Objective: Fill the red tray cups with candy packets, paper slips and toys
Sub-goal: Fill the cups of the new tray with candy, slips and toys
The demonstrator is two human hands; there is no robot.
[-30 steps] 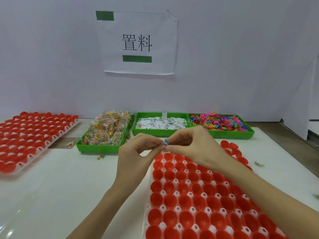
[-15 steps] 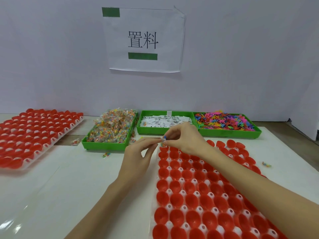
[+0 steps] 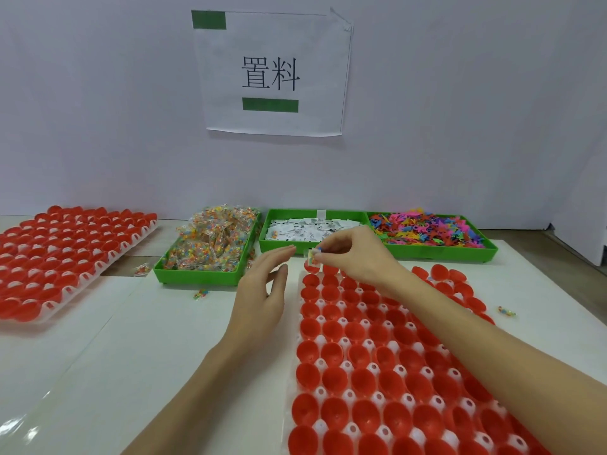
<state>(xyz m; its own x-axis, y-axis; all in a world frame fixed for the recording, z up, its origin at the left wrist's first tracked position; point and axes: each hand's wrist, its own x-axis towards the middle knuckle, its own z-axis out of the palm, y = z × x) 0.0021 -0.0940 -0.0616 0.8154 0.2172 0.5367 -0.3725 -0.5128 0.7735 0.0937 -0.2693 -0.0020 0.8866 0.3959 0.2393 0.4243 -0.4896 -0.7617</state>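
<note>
**Bench layout**

Cup tray (image 3: 377, 382) front right on table (image 3: 138, 339). Second cup tray (image 3: 62, 257) far left. Three bins behind, along wall (image 3: 98, 110): candy bin (image 3: 197, 274) left, slip bin (image 3: 279, 246) middle, toy bin (image 3: 460, 251) right. Sign (image 3: 272, 73) on wall above bins. Loose packets on table: beside candy bin (image 3: 142, 269), before it (image 3: 201, 294), right of near tray (image 3: 506, 311).

A white paper sheet (image 3: 272, 73) taped to the pale wall reads "置料" in black, between two solid green bars. The small white paper slips' (image 3: 305, 229) print is illegible.
</note>
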